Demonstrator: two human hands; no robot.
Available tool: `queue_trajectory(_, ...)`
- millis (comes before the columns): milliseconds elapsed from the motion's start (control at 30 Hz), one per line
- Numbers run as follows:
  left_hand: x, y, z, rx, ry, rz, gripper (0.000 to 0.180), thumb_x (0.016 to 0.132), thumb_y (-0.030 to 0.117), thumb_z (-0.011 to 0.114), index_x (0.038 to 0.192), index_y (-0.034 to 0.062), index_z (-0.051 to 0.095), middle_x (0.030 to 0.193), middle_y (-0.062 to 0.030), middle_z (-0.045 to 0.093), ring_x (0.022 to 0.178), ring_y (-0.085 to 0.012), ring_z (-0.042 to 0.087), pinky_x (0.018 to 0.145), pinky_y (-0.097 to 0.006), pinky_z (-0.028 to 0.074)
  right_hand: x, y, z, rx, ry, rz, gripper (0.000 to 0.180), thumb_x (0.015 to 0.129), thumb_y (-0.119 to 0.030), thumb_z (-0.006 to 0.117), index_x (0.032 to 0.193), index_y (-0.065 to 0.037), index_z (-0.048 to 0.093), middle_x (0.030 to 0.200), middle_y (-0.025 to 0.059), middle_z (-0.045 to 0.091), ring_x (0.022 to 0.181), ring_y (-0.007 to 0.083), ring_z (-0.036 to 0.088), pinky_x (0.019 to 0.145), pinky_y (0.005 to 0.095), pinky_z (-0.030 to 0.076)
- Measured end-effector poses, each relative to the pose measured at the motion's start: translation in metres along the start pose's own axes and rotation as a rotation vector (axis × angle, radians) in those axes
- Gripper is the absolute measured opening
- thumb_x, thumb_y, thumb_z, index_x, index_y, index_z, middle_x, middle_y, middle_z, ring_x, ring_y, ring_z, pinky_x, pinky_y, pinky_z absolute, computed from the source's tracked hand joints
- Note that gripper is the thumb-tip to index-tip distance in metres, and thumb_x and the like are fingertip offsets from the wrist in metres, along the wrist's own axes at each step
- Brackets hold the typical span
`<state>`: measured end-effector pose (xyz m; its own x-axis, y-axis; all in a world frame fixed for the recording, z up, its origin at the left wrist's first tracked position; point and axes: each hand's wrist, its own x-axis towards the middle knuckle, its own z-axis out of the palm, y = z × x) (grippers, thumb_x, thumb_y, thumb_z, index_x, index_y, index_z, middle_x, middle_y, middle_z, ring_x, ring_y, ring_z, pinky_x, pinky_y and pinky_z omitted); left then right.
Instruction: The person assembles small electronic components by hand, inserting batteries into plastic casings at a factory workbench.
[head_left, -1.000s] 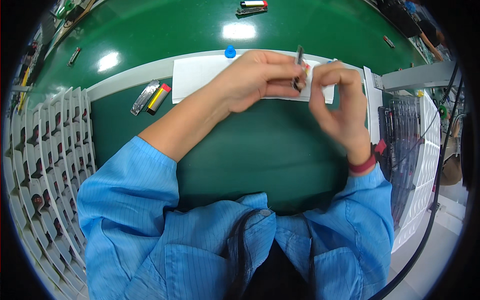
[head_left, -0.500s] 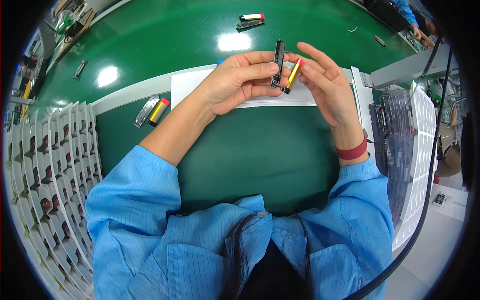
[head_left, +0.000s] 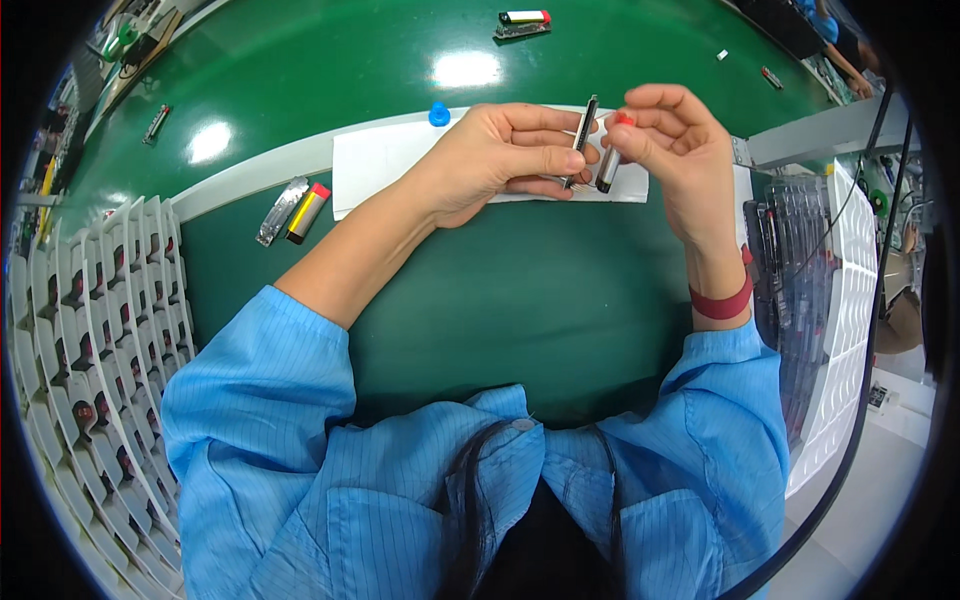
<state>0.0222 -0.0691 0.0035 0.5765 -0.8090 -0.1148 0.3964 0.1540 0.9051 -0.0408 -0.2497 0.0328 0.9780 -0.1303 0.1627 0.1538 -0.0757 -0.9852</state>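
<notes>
Two hands: one left hand (head_left: 500,150), one right hand (head_left: 690,160). Three red-ended cylinders (head_left: 608,168): one in the right hand, one at left, one far. Two silvery strips (head_left: 281,212): one left, one far. One slim dark part (head_left: 585,130) in the left hand. Two small pieces (head_left: 156,123) lie far, one left, one right.

the battery (head_left: 607,170) now shows grey instead of yellow.

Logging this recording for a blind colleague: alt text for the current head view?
A person's left hand holds a slim dark part and the right hand a red-ended cylinder, over a white sheet on a green table.
</notes>
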Motion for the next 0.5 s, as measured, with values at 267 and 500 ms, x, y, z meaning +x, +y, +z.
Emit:
queue_trajectory(267, 0.001, -0.007, 0.008, 0.053, 0.095, 0.080, 0.036, 0.080, 0.005, 0.061, 0.115, -0.0003, 0.053, 0.093, -0.0093, 0.062, 0.084, -0.0157, 0.063, 0.072, -0.024, 0.054, -0.001, 0.008, 0.012, -0.221, 0.151, -0.174, 0.031, 0.070, -0.009, 0.074, 0.085, 0.002, 0.051, 0.077, 0.0094, 0.062, 0.072, 0.0123, 0.062, 0.063, 0.0208, 0.050)
queue_trajectory(500, 0.000, -0.009, 0.010, 0.058, 0.103, 0.056, 0.036, 0.080, 0.006, 0.062, 0.115, 0.0004, 0.053, 0.091, -0.0103, 0.064, 0.081, -0.0146, 0.064, 0.070, -0.024, 0.054, -0.006, 0.009, 0.016, -0.215, 0.161, -0.235, 0.031, 0.070, -0.006, 0.074, 0.083, 0.001, 0.047, 0.077, 0.0109, 0.062, 0.073, 0.0133, 0.063, 0.065, 0.0227, 0.052)
